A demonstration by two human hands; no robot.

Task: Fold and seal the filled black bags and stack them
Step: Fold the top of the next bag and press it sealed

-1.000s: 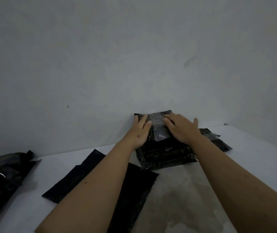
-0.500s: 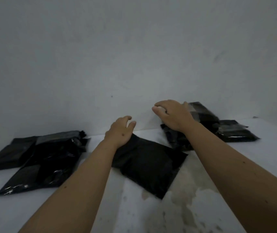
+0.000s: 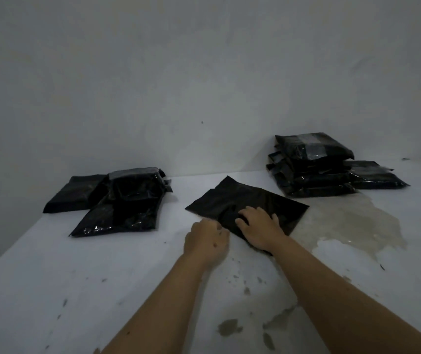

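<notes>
White worktop (image 3: 102, 290), stained and scuffed, set against a plain grey wall (image 3: 204, 72): bears three groups of glossy black plastic bags.

Stack of folded, taped black bags (image 3: 311, 164), far right by the wall: a second ago both hands were pressing down on its top packet; they have now left it, so that packet counts as sealed and stacked. A further flat black packet (image 3: 375, 176) lies just beside the stack on its right.

Loose heap of filled, unfolded black bags (image 3: 120, 200), far left: untouched, apparently the remaining supply.

Flat black plastic bag, unsealed (image 3: 255, 203), middle of the worktop between heap and stack, lying skewed: this is the item now in hand, where half a second ago the hands were only crossing above it.

Right hand (image 3: 260, 229): palm down on the near part of the bag, fingers spread and pressing it flat.

Left hand (image 3: 207, 238): at the bag's near left edge, fingers curled; it seems to pinch that edge, though the dim light leaves the grip uncertain.

Judgement: one cycle is closed and the next begun; the fold of this bag appears to be starting, sealing and stacking still to come
</notes>
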